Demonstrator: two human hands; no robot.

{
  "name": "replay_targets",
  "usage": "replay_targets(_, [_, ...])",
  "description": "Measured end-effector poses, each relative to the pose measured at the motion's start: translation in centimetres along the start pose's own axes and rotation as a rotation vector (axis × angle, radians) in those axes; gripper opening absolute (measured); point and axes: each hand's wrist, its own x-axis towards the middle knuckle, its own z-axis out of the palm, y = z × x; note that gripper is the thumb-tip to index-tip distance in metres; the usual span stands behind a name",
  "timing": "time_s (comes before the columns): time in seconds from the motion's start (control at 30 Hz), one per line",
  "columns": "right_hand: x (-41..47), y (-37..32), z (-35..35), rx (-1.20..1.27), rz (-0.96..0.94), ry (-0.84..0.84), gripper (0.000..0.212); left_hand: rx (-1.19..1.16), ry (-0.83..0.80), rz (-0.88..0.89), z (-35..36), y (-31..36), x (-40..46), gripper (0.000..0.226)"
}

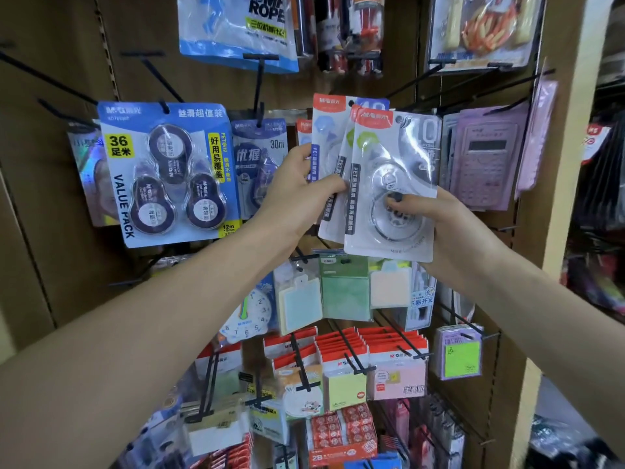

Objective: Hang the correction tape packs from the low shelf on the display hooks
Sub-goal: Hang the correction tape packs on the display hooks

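Both the left hand point(297, 194) and right hand point(449, 228) grip fanned red-topped clear plastic correction tape packs point(389, 184), whose hang holes are hidden.

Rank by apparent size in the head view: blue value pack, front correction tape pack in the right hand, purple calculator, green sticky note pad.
1. blue value pack
2. front correction tape pack, held nearer the camera by the right hand, so that gap is unsure
3. purple calculator
4. green sticky note pad

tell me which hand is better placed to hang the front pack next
Right, probably. The right hand alone pinches the front correction tape pack, fanned clear of the others; the left hand grips the remaining packs.
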Motion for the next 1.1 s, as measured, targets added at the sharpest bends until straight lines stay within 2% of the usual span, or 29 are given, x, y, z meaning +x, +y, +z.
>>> replay_targets(0.43, [0.4,-0.7,0.1,0.009,0.004,0.046,0.036,0.011,0.008,-0.015,0.3,0.1,0.3,0.038])
replay_targets(0.63, [1.5,-0.5,-0.1,0.014,0.035,0.109,0.034,0.039,0.006,-0.077,0.2,-0.2,1.5,0.043])
replay_targets(0.73, [2.8,-0.3,-0.7,-0.007,0.077,0.148,0.037,0.094,-0.012,-0.121,0.3,-0.6,2.3,0.036])
replay_targets(0.93, [6.9,0.1,-1.6,-0.020,0.112,0.206,0.040,0.172,-0.017,-0.250,0.8,-1.5,5.3,0.067])
replay_targets(1.1, [10.6,0.6,-2.2,-0.027,0.172,0.237,0.040,0.115,-0.034,-0.354,1.0,-3.4,8.5,0.089])
